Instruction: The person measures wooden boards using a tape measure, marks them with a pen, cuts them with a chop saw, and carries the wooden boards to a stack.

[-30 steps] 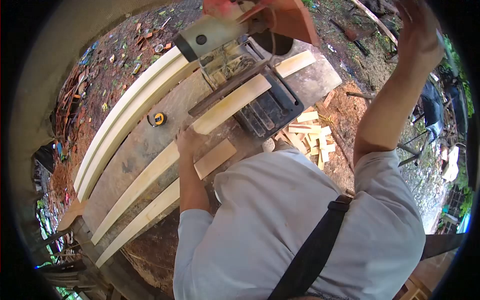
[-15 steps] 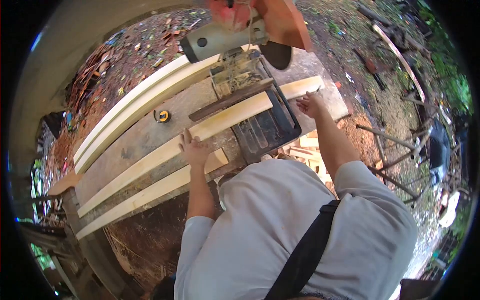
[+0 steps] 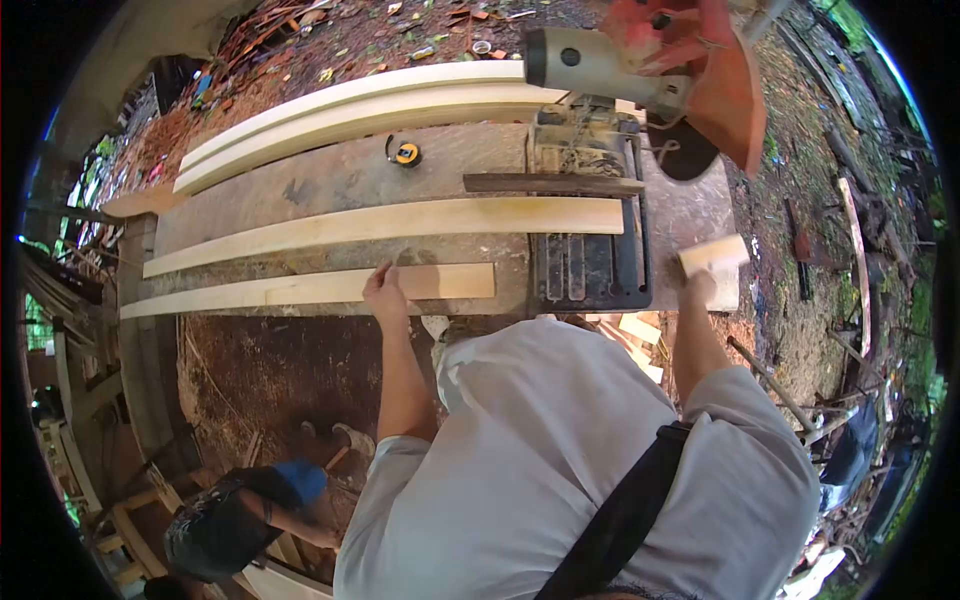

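Note:
My right hand [image 3: 700,290] grips a short wood offcut [image 3: 714,256] over the right end of the worktable [image 3: 470,150]. My left hand [image 3: 384,287] is over the nearer long board [image 3: 300,288], its fingers bent and close together; what they hold, if anything, is too small to tell. A second long board [image 3: 400,222] lies behind it, its right end across the black base [image 3: 590,265] of a chop saw [image 3: 630,75]. The saw head is raised, its blade above the table. A dark wood strip [image 3: 555,184] lies along the fence.
Stacked long boards [image 3: 350,115] line the table's far edge, beside a yellow tape measure [image 3: 406,154]. Offcuts [image 3: 640,328] lie on the ground below the saw. At the lower left, another person [image 3: 225,525] in dark clothing bends near wooden frames.
My right hand has come down from the saw head and taken hold of the short offcut. My left hand has moved from the farther board to the nearer one. The view has turned.

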### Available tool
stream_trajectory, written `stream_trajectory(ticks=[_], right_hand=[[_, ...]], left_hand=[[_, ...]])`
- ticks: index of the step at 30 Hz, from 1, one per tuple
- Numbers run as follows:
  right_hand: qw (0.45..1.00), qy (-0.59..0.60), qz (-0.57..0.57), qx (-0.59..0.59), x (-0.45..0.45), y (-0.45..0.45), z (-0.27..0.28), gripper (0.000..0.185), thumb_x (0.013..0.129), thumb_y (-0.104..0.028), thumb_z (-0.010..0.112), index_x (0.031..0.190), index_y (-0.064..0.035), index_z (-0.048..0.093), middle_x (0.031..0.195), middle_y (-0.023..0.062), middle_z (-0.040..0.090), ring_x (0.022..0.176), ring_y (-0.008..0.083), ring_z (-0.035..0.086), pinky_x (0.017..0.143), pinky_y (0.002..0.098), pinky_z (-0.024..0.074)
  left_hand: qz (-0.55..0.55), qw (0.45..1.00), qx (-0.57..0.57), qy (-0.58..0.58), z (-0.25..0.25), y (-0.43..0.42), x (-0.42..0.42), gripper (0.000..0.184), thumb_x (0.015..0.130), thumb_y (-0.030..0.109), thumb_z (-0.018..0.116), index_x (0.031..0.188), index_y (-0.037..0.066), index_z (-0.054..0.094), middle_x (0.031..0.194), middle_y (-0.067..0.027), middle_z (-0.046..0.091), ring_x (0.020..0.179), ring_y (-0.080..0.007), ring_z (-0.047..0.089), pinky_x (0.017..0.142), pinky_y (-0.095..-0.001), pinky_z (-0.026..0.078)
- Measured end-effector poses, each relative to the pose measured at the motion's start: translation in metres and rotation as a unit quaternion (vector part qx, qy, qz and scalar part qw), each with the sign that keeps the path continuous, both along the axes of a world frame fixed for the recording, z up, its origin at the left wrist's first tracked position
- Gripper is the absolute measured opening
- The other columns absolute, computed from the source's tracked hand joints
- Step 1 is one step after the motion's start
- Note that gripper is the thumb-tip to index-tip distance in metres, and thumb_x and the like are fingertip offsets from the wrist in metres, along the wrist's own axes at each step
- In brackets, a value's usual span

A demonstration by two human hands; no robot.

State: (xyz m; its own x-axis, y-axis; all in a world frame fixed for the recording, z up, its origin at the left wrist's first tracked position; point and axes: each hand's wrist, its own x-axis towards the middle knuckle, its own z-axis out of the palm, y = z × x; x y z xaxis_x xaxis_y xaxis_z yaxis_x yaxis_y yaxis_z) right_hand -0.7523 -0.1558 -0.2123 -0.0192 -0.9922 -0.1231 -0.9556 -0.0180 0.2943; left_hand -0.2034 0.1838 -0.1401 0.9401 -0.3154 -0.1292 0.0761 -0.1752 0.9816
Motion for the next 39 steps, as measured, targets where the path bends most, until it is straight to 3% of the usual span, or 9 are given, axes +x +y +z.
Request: stream_trajectory(ticks=[8,9,10,14,19,23,27,33,39], right_hand=[[0.97,0.045,-0.168,0.169,-0.132,0.137,0.014,0.027,0.085,-0.033,0.072,0.099,-0.0095,0.074,0.101,0.0109,0.075,0.099,0.0293,0.072,0.081,0.04,0.0585],[0.827,-0.308,-0.418,0.218,-0.152,0.149,-0.008,0.046,0.089,-0.045,0.064,0.108,-0.0035,0.067,0.095,0.0129,0.074,0.09,0.029,0.072,0.08,0.0418,0.0572],[0.509,-0.599,-0.579,0.216,-0.161,0.158,-0.019,0.065,0.093,-0.057,0.056,0.117,0.0026,0.061,0.09,0.0149,0.074,0.082,0.0286,0.071,0.079,0.0435,0.0559],[0.709,-0.259,-0.396,0.523,-0.034,0.194,0.036,0.059,0.097,-0.053,0.051,0.12,0.0009,0.058,0.094,0.0144,0.075,0.08,0.0256,0.072,0.077,0.0424,0.0553],[0.719,-0.266,-0.104,0.634,0.172,0.189,0.137,0.049,0.099,-0.043,0.052,0.099,0.0034,0.069,0.096,0.0167,0.075,0.087,0.0238,0.073,0.075,0.0365,0.059],[0.635,-0.573,0.212,0.472,0.309,0.178,0.189,0.019,0.097,-0.017,0.063,0.101,0.0017,0.062,0.088,0.0101,0.07,0.077,0.0177,0.07,0.067,0.0331,0.0563],[0.806,-0.466,0.343,0.12,0.437,0.193,0.227,0.047,0.084,-0.025,0.077,0.117,0.0012,0.056,0.108,0.0222,0.066,0.105,0.0372,0.063,0.093,0.0492,0.0482],[0.826,-0.315,0.444,0.144,0.519,0.215,0.193,0.084,0.071,-0.033,0.081,0.138,-0.0019,0.041,0.12,0.028,0.059,0.116,0.045,0.053,0.104,0.0546,0.0341],[0.786,-0.3,0.53,0.11,0.612,0.231,0.251,0.068,0.075,-0.024,0.07,0.135,-0.0024,0.047,0.11,0.021,0.061,0.109,0.0379,0.057,0.098,0.049,0.0389]], left_hand=[[0.187,0.96,-0.115,0.173,0.006,0.043,0.068,0.035,0.089,0.008,0.065,0.115,-0.014,0.061,0.111,-0.0165,0.067,0.092,-0.0227,0.066,0.079,-0.0295,0.054],[0.214,0.946,-0.126,0.208,0.004,0.045,0.081,0.037,0.091,0.01,0.063,0.118,-0.016,0.059,0.118,-0.0179,0.065,0.098,-0.0252,0.065,0.083,-0.031,0.055],[0.176,0.949,-0.135,0.224,-0.004,0.051,0.096,0.046,0.096,0.017,0.057,0.13,-0.013,0.05,0.134,-0.0186,0.056,0.115,-0.0287,0.059,0.095,-0.0358,0.051],[0.139,0.927,-0.164,0.308,-0.007,0.04,0.147,0.059,0.1,0.029,0.052,0.146,-0.004,0.034,0.142,-0.0158,0.047,0.124,-0.0279,0.051,0.105,-0.0415,0.043],[0.145,0.898,-0.25,0.331,-0.017,0.02,0.201,0.043,0.101,0.026,0.053,0.133,-0.001,0.047,0.128,-0.0125,0.054,0.114,-0.0257,0.054,0.101,-0.0406,0.045],[0.16,0.861,-0.323,0.359,-0.023,0.015,0.235,0.012,0.097,0.014,0.055,0.104,0.004,0.057,0.099,-0.0068,0.059,0.089,-0.0225,0.057,0.085,-0.0374,0.052],[0.24,0.867,-0.281,0.333,0.006,0.023,0.257,0.01,0.094,0.007,0.056,0.084,0.007,0.055,0.075,-0.0033,0.055,0.068,-0.0193,0.055,0.067,-0.0335,0.051],[0.279,0.892,-0.244,0.259,0.035,0.095,0.357,0.017,0.099,0.014,0.045,0.084,0.007,0.049,0.069,-0.0027,0.049,0.057,-0.0163,0.047,0.052,-0.036,0.042],[0.352,0.903,-0.191,0.154,0.116,0.13,0.435,0.015,0.087,-0.006,0.044,0.078,0.006,0.042,0.068,0.0002,0.042,0.05,-0.0104,0.032,0.045,-0.0326,0.018]])
